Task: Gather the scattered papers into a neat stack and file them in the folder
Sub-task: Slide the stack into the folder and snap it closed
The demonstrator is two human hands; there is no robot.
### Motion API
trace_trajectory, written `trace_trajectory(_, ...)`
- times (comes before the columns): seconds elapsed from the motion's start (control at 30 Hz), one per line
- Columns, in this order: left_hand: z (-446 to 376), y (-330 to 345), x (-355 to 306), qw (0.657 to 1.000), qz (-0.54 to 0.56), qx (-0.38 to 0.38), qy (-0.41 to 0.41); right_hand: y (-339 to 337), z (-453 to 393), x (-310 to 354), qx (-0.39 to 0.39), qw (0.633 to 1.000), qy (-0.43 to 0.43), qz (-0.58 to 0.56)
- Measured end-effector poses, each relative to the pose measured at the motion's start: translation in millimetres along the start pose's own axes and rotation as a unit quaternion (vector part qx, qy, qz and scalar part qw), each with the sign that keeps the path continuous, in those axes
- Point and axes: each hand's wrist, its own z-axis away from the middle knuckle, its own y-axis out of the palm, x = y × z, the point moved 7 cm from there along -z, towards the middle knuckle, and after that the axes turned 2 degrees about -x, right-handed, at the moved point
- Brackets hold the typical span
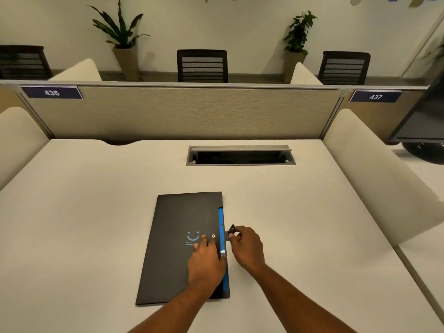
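Note:
A dark grey folder [173, 241] with a blue smiley print lies closed on the white desk [96, 212], near the front middle. A blue inner edge [221, 227] shows along its right side. My left hand [206, 258] presses flat on the cover, fingertips beside a small metal snap stud [213, 236]. My right hand [245, 243] pinches the folder's dark clasp tab [231, 230], which sticks out past the right edge. No loose papers are in sight.
An open cable hatch [240, 156] is set into the desk behind the folder. Fabric partitions [182, 111] close the back, cream side panels flank the desk. A monitor [422, 121] stands at the far right. Chairs and potted plants are beyond.

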Motion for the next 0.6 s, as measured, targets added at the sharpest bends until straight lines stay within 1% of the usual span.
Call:
trace_trajectory(0.23,2,9,12,0.996,-0.046,0.035,0.061,11,-3,12,0.035,0.997,-0.065,-0.013)
trace_trajectory(0.43,2,11,18,0.991,-0.093,0.047,0.084,22,-11,27,0.065,0.994,-0.076,0.034)
trace_trajectory(0.53,2,15,21,0.990,-0.090,0.047,0.094,25,-14,31,0.060,0.994,-0.070,0.066)
trace_trajectory(0.6,1,17,23,0.990,-0.090,0.049,0.101,25,-15,34,0.053,0.991,-0.081,0.097)
